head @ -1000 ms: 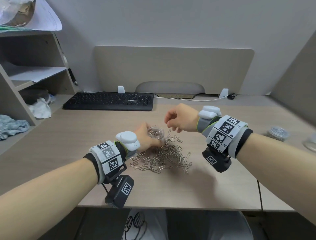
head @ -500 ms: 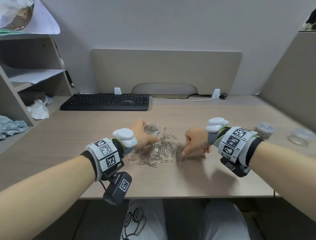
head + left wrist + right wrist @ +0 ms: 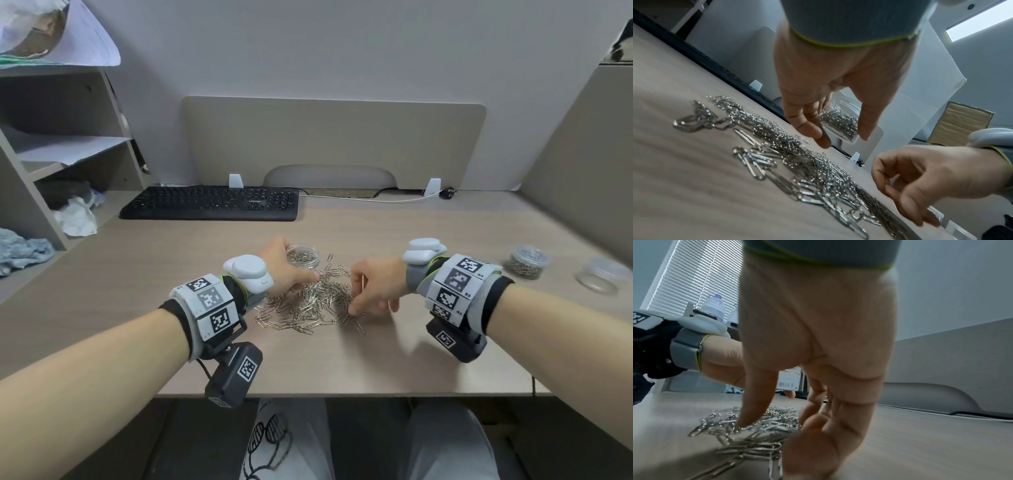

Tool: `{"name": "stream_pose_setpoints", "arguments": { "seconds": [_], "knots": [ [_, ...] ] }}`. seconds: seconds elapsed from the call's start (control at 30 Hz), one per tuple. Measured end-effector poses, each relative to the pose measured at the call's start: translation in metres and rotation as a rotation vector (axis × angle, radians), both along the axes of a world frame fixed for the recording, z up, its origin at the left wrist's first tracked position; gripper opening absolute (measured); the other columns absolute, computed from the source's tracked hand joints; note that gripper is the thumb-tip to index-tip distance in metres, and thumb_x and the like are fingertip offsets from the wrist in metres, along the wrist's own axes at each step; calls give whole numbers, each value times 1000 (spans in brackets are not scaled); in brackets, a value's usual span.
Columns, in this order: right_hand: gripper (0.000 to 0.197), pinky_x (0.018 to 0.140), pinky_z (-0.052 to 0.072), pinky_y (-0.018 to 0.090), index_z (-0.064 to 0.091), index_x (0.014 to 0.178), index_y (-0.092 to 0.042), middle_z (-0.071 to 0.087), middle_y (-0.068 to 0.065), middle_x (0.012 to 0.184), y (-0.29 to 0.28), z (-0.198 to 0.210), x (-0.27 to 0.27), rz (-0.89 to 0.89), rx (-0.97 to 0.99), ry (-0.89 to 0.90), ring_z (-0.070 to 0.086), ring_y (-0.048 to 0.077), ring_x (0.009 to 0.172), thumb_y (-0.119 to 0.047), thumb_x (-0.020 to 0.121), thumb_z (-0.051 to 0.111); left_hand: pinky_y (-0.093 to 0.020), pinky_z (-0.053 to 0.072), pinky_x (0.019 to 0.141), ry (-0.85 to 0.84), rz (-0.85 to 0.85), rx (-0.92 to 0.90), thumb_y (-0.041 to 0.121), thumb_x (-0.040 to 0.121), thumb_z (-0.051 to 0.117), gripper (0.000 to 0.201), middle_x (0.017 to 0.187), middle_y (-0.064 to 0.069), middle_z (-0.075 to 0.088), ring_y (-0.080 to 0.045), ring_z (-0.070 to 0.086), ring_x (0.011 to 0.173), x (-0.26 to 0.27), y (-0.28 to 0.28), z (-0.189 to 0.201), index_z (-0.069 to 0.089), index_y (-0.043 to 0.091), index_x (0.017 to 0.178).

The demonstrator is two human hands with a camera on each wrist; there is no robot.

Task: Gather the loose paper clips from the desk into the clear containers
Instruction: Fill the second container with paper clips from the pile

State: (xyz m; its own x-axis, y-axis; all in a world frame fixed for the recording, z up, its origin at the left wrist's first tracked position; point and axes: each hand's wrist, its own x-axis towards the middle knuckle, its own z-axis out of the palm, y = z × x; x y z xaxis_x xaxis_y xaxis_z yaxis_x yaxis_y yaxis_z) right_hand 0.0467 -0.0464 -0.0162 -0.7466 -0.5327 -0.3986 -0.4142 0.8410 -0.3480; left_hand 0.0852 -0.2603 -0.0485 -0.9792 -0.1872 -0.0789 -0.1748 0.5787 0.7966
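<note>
A heap of silver paper clips (image 3: 308, 303) lies on the desk (image 3: 342, 359) between my hands. My left hand (image 3: 294, 265) grips a small clear container (image 3: 305, 255) at the heap's far left edge. It is partly filled with clips. In the left wrist view the thumb and fingers wrap round that container (image 3: 842, 126). My right hand (image 3: 354, 310) is down on the heap's right edge, its fingers curled and pinching clips. In the right wrist view its thumb tip presses into the paper clips (image 3: 756, 423).
On the far right stand a clear container (image 3: 529, 262) full of clips and an empty clear one (image 3: 599, 274). A black keyboard (image 3: 212, 204) and a white cable (image 3: 376, 198) lie at the back. Shelves (image 3: 68, 164) and a blue cloth (image 3: 20, 250) are on the left.
My right hand dropped from over the held container to the desk right of the heap, then slid left into the clips. The left hand kept its hold on the container.
</note>
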Motion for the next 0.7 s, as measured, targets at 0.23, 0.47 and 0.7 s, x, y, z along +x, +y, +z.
{"name": "stream_pose_setpoints", "arguments": {
  "seconds": [0.23, 0.47, 0.7],
  "knots": [
    [20, 43, 50, 28, 50, 100, -5, 63, 14, 62, -24, -19, -4, -10, -47, -70, 57, 20, 37, -8, 85, 63, -53, 57, 83, -17, 29, -62, 59, 45, 82, 80, 102, -8, 68, -30, 69, 92, 2, -4, 1, 44, 22, 106],
    [34, 39, 44, 16, 50, 98, -15, 61, 2, 73, -32, -13, -22, -39, -118, 211, 55, 18, 47, -37, 83, 71, -51, 60, 76, -31, 64, -58, 56, 47, 84, 78, 99, -7, 68, -29, 70, 87, 6, -16, 4, 45, 23, 106],
    [88, 76, 58, 41, 43, 130, -22, 53, 5, 114, -43, -23, -24, 69, 97, 293, 61, 25, 87, -66, 60, 75, -49, 58, 80, -34, 82, -39, 59, 43, 81, 82, 100, -6, 67, -30, 68, 89, 3, -21, 0, 45, 23, 108]
  ]
}}
